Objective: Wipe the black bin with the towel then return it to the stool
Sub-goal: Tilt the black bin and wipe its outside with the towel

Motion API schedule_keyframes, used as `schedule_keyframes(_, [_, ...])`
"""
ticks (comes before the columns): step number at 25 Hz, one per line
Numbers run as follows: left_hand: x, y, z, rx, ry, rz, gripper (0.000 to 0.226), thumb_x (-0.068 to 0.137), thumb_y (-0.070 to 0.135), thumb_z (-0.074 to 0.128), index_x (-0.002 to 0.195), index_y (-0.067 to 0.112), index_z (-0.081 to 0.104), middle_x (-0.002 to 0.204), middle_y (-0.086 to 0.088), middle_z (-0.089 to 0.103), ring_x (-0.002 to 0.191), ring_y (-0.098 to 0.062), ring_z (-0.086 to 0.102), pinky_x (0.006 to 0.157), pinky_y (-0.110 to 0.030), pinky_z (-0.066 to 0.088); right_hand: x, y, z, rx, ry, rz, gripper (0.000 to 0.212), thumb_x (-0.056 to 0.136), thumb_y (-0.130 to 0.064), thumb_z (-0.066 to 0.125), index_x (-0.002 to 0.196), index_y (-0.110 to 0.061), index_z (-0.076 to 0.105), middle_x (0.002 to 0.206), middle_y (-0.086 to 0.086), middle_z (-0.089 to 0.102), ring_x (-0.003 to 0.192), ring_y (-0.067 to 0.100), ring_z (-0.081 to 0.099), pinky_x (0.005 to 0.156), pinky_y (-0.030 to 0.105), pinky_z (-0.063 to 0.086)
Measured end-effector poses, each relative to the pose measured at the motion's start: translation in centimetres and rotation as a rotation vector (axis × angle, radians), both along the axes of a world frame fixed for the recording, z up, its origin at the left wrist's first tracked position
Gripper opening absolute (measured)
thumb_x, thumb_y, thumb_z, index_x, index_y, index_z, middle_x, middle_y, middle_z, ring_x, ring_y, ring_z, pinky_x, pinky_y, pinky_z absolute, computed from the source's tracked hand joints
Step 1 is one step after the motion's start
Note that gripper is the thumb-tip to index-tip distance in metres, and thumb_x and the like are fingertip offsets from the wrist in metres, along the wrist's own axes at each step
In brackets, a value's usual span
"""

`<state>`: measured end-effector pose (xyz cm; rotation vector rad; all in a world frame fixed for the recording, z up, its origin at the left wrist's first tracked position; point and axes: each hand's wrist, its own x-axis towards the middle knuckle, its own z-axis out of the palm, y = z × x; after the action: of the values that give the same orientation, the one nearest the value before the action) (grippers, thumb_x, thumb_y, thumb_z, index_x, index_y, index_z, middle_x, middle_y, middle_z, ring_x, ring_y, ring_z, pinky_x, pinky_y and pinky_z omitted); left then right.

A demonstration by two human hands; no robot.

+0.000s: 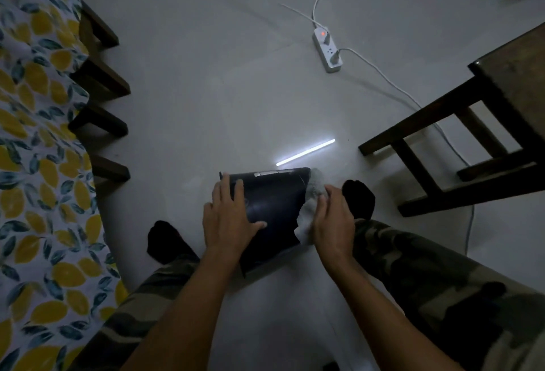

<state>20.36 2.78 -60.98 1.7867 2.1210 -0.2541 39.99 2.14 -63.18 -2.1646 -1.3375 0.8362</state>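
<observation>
The black bin (277, 202) lies tilted on its side on the pale floor between my feet, with a white label near its far edge. My left hand (228, 214) rests flat on the bin's left side, fingers spread, steadying it. Against the bin's right side my right hand (334, 220) presses a pale grey towel (309, 208), whose bunched cloth shows above and below my fingers. The dark wooden stool (472, 146) stands to the right, with nothing on the part of its top that shows.
A white power strip (327, 50) with a red light and white cables lies on the floor ahead, one cable running under the stool. A lemon-print cloth (38, 164) hangs at the left over dark wooden legs. My legs wear camouflage trousers and black socks.
</observation>
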Motion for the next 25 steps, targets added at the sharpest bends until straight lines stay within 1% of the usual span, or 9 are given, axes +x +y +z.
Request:
schedule_keyframes(3, [-0.7,1.0,-1.8,-0.2,0.015,-0.005,0.152,0.051,0.076,0.082,0.161,0.017,-0.005,0.167,-0.013,-0.018,0.155,-0.032,-0.008,0.121,-0.053,0.017,-1.5,-0.4,0.1,0.057,0.042,0.233,0.026,0.11,-0.029,0.046,0.131,-0.023,0.058,0.122,-0.002,0.066,0.107,0.014,0.065,0.09,0.029,0.055])
schedule_keyframes(5, [-0.1,0.5,-2.3,-0.266,0.093,-0.057,0.156,0.048,0.081,0.079,0.16,0.015,-0.008,0.168,-0.017,-0.009,0.155,-0.036,-0.003,0.12,-0.058,0.01,-2.7,-1.6,-0.4,0.073,0.068,0.46,0.027,0.109,-0.027,0.049,0.133,-0.02,0.06,0.127,0.001,0.067,0.114,0.016,0.064,0.099,0.033,0.053])
schedule_keyframes(8, [0.7,-1.0,-2.2,-0.17,0.202,-0.139,0.14,0.053,0.09,0.065,0.159,0.01,0.018,0.159,-0.022,0.026,0.144,-0.04,0.028,0.118,-0.061,0.015,-3.9,-4.6,-2.9,0.057,-0.129,0.739,0.038,0.107,-0.033,0.043,0.14,-0.017,0.056,0.145,0.01,0.06,0.135,0.03,0.057,0.11,0.052,0.048])
schedule_keyframes(10, [0.4,-1.1,-2.1,-0.091,0.215,-0.146,0.134,0.051,0.097,0.055,0.151,0.009,0.036,0.152,-0.022,0.038,0.135,-0.038,0.039,0.117,-0.06,0.018,-3.6,-5.9,-4.0,0.03,-0.304,0.738,0.049,0.107,-0.043,0.035,0.149,-0.022,0.05,0.157,0.009,0.051,0.147,0.033,0.046,0.117,0.06,0.04])
schedule_keyframes(11, [0.1,-1.0,-2.1,-0.121,0.199,-0.145,0.137,0.049,0.099,0.053,0.152,0.01,0.035,0.154,-0.022,0.034,0.138,-0.038,0.037,0.118,-0.06,0.017,-3.4,-6.3,-4.3,0.02,-0.368,0.733,0.052,0.107,-0.046,0.033,0.152,-0.025,0.047,0.16,0.008,0.047,0.15,0.033,0.042,0.118,0.062,0.036])
schedule_keyframes(14, [-0.2,-1.7,-3.7,-0.28,0.062,-0.092,0.153,0.05,0.096,0.06,0.16,0.011,-0.002,0.167,-0.02,-0.005,0.154,-0.041,-0.001,0.119,-0.063,0.01,-2.5,-7.6,-5.3,0.027,-0.433,0.781,0.057,0.109,-0.052,0.023,0.157,-0.028,0.041,0.165,0.009,0.039,0.154,0.035,0.033,0.118,0.064,0.034])
schedule_keyframes(17, [-0.3,-3.2,-5.1,-0.291,-0.043,-0.061,0.153,0.053,0.093,0.064,0.16,0.011,-0.009,0.168,-0.018,-0.013,0.153,-0.041,-0.012,0.124,-0.056,0.01,-2.7,-7.9,-6.5,0.057,-0.458,0.838,0.057,0.11,-0.052,0.019,0.158,-0.028,0.038,0.166,0.01,0.036,0.155,0.036,0.031,0.118,0.063,0.035])
schedule_keyframes(21, [-0.2,-4.9,-5.7,-0.206,-0.055,-0.048,0.156,0.048,0.097,0.059,0.161,0.007,-0.001,0.168,-0.02,-0.007,0.154,-0.042,-0.008,0.125,-0.053,0.01,-5.0,-3.9,-7.3,0.06,-0.408,0.828,0.049,0.105,-0.046,0.042,0.149,-0.028,0.05,0.161,0.005,0.045,0.153,0.032,0.035,0.12,0.059,0.03])
schedule_keyframes(25, [-0.3,-5.0,-5.9,-0.283,-0.034,-0.024,0.163,0.044,0.097,0.062,0.16,0.007,-0.009,0.167,-0.02,-0.015,0.153,-0.042,-0.014,0.125,-0.054,0.006,-7.0,2.9,-8.5,-0.059,-0.328,0.818,0.048,0.102,-0.05,0.032,0.132,-0.027,0.063,0.135,0.001,0.067,0.135,0.029,0.055,0.112,0.052,0.037])
